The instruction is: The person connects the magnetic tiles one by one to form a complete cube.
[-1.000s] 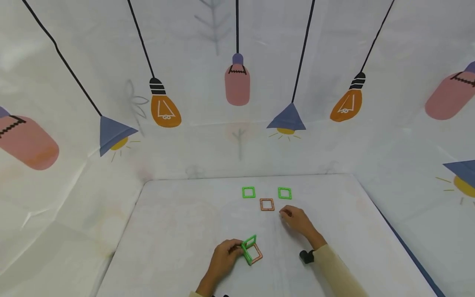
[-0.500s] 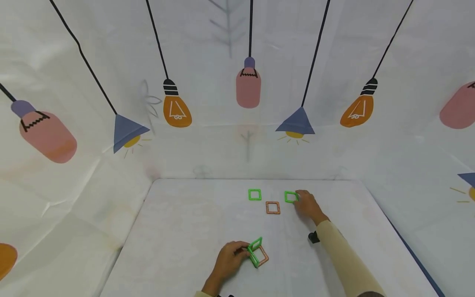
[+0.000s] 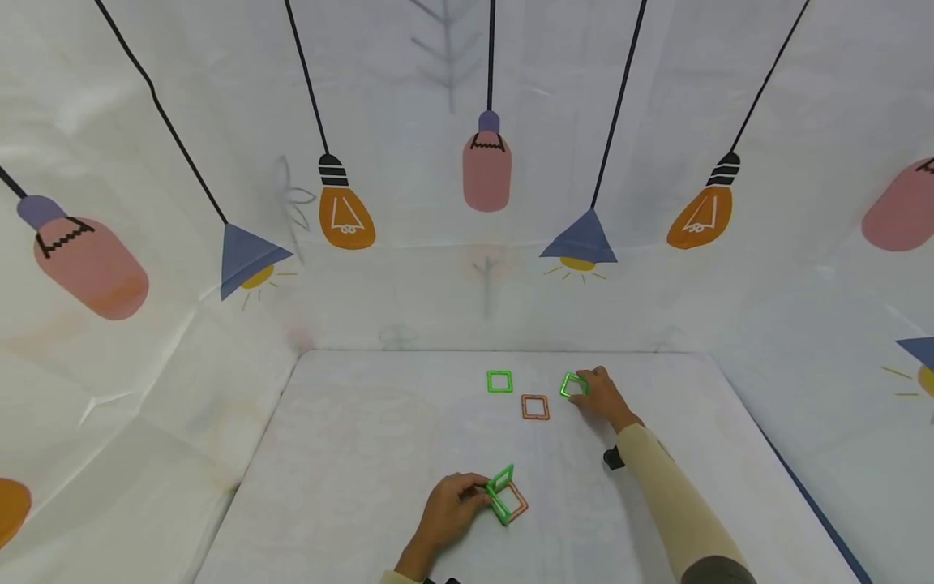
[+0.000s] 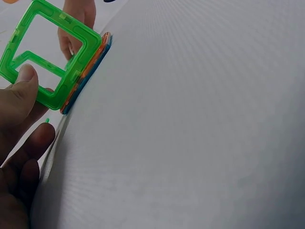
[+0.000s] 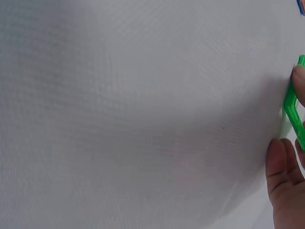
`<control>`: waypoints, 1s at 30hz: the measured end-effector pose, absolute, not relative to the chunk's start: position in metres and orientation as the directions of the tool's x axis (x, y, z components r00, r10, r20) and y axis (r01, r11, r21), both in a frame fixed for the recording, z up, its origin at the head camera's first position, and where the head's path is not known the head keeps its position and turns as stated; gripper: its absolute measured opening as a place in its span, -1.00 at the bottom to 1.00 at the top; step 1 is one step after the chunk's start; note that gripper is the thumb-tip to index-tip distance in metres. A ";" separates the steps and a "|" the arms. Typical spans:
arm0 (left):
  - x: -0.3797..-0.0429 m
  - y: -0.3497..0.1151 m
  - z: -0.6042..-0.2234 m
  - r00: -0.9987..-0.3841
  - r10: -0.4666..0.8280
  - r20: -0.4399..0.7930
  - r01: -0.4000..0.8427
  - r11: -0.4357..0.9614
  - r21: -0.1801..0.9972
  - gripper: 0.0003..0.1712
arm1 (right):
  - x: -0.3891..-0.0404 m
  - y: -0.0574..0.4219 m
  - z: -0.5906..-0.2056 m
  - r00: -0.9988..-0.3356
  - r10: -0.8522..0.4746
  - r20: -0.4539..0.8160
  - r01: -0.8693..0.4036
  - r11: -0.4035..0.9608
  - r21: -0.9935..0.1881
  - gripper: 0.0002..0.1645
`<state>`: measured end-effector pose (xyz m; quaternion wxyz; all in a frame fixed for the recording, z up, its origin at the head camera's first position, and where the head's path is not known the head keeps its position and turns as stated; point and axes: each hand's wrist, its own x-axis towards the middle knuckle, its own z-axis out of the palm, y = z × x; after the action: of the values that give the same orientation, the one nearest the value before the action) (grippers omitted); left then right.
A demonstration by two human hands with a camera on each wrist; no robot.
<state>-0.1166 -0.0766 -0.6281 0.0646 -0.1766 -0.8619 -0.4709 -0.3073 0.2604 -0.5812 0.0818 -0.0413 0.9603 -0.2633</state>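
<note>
My left hand (image 3: 447, 513) pinches an upright green square magnetic tile (image 3: 499, 504) near the front middle of the table. A second green tile stands joined to it at an angle, and an orange square tile (image 3: 519, 513) lies flat at their base. In the left wrist view the thumb presses on the green frame (image 4: 88, 43), and the orange tile shows a blue lower side. Farther back on the right, my right hand (image 3: 604, 399) grips a single green square tile (image 3: 565, 384) by its right side. Only an edge of that tile (image 5: 290, 101) appears in the right wrist view.
Another green square tile (image 3: 499, 392) lies flat at the back, with an orange square tile (image 3: 535, 418) just right and in front of it. The white table (image 3: 350, 454) meets a white sheet wall (image 3: 409, 284) printed with lamps and bulbs.
My right hand has reached back and right to the far green tile, taken hold of it and turned it slightly. The left hand keeps its hold. The head view has shifted a little.
</note>
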 end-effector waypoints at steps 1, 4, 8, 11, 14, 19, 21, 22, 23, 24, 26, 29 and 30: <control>-0.116 -0.077 -0.628 -0.930 0.244 0.276 0.364 0.494 0.790 -0.74 | -0.307 0.260 -0.581 -0.983 -0.119 -0.139 -0.029 0.851 -0.524 -0.23; -0.116 -0.078 -0.627 -0.932 0.245 0.269 0.358 0.490 0.795 -0.74 | -0.306 0.259 -0.582 -0.983 -0.108 -0.147 -0.011 0.841 -0.542 -0.25; -0.116 -0.078 -0.626 -0.933 0.242 0.265 0.353 0.485 0.800 -0.75 | -0.306 0.257 -0.581 -0.984 -0.117 -0.135 -0.025 0.839 -0.543 -0.28; -0.116 -0.078 -0.626 -0.934 0.239 0.265 0.351 0.483 0.803 -0.75 | -0.304 0.256 -0.582 -0.984 -0.127 -0.128 -0.035 0.829 -0.557 -0.30; -0.116 -0.078 -0.625 -0.935 0.242 0.258 0.347 0.483 0.804 -0.75 | -0.302 0.257 -0.582 -0.985 -0.120 -0.125 -0.023 0.805 -0.593 -0.33; -0.117 -0.079 -0.627 -0.931 0.241 0.275 0.362 0.496 0.790 -0.74 | -0.295 0.264 -0.587 -0.992 -0.089 -0.086 -0.014 0.773 -0.635 -0.37; -0.118 -0.078 -0.627 -0.929 0.238 0.284 0.368 0.500 0.784 -0.75 | -0.292 0.267 -0.589 -0.995 -0.071 -0.063 -0.015 0.772 -0.636 -0.40; -0.118 -0.078 -0.628 -0.928 0.238 0.286 0.369 0.499 0.784 -0.75 | -0.290 0.269 -0.590 -0.997 -0.063 -0.054 -0.013 0.766 -0.643 -0.42; -0.118 -0.078 -0.628 -0.928 0.241 0.285 0.371 0.499 0.783 -0.76 | -0.288 0.270 -0.591 -0.998 -0.053 -0.042 -0.013 0.763 -0.647 -0.44; -0.118 -0.078 -0.629 -0.927 0.246 0.284 0.371 0.495 0.785 -0.76 | -0.285 0.271 -0.591 -0.999 -0.038 -0.032 -0.008 0.756 -0.655 -0.48; -0.118 -0.079 -0.630 -0.925 0.255 0.283 0.375 0.486 0.790 -0.75 | -0.278 0.271 -0.592 -1.000 -0.017 -0.014 -0.003 0.735 -0.678 -0.54; -0.119 -0.079 -0.631 -0.915 0.266 0.304 0.399 0.479 0.782 -0.71 | -0.262 0.264 -0.591 -1.000 0.008 0.002 0.004 0.683 -0.731 -0.59; -0.120 -0.079 -0.632 -0.912 0.267 0.311 0.405 0.481 0.777 -0.70 | -0.257 0.260 -0.591 -1.000 0.011 0.005 0.004 0.669 -0.744 -0.59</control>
<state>-0.1196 -0.0794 -0.6319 0.0735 -0.1961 -0.8574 -0.4702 -0.2567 0.2602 -0.5907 -0.0045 0.0040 0.9134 -0.4071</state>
